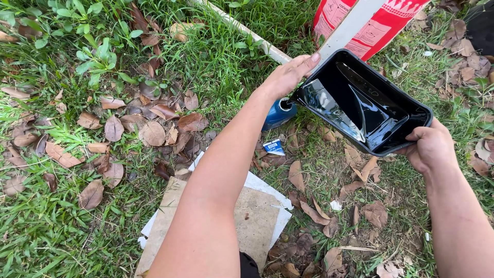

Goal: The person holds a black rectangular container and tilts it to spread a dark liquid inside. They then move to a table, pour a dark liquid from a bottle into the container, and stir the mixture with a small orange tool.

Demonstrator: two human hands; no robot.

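Outdoor ground, patchy grass [41,231] with lots of dry brown leaves [152,133] scattered over it, bare dirt toward 5 o'clock. A flat piece of cardboard [254,221] on a white sheet lies at 6 o'clock, partly under the left forearm. A white pipe [242,31] runs diagonally at 12 o'clock, and a red-and-white container [381,23] stands at 1 o'clock (printing on it, not read).

Black drain pan [370,105] sits at 2 o'clock from centre, held up off the ground and tilted, its corner spout dipping toward 9 o'clock – dark glossy liquid coats the inside. That low corner meets the mouth of a blue bottle [278,114] standing in the grass just right of centre; whether liquid is actually streaming, cannot tell.

Left hand [288,76] – fingers extended, mostly flat, pressed against the pan's upper-left rim, steadying rather than wrapping. Right hand [429,146] at 3 o'clock, fingers curled tight around the pan's lower-right edge, gripping it.

A small blue-and-white scrap [273,147] lies in the leaves just below the bottle
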